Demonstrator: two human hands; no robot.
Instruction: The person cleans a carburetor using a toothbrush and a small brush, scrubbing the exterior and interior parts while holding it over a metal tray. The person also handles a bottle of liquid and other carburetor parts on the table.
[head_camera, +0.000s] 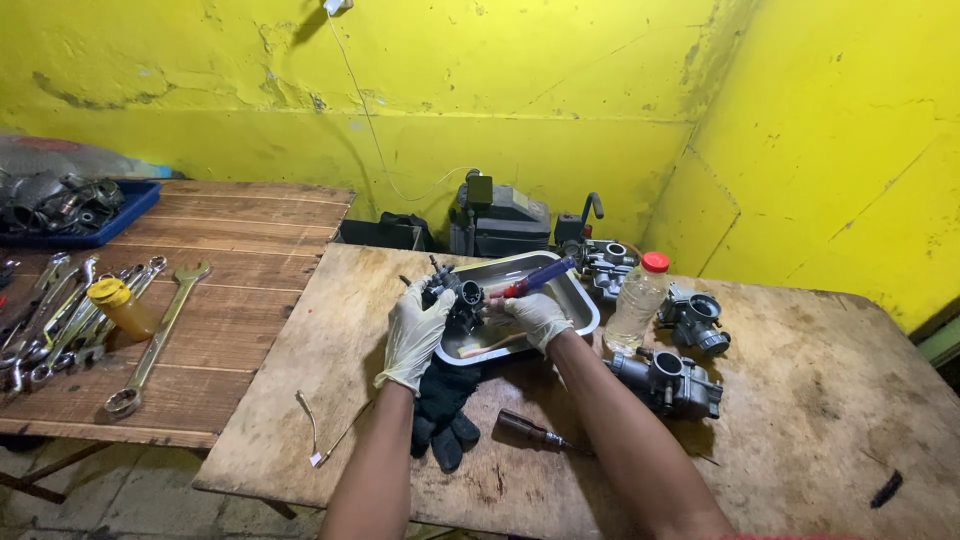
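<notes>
While left hand (415, 335) wraps gloved fingers around dark carburetor (455, 300), part hangs over metal tray (575, 300), likely so drips land there. Right hand (535, 315) pinches blue-handled screwdriver (530, 278), tip at carburetor body, just beyond left fingertips. Black glove (445, 405) lies under left wrist. Clear bottle (638, 300) and spare carburetor (668, 383) sit right of right-hand fingers, near. Second screwdriver (535, 432) lies below.

A metal tray (575, 300) sits mid-table; a plastic bottle (637, 302) stands right of it, a carburetor (668, 383) before that, wrenches (60, 315) on the left bench (250, 260).
</notes>
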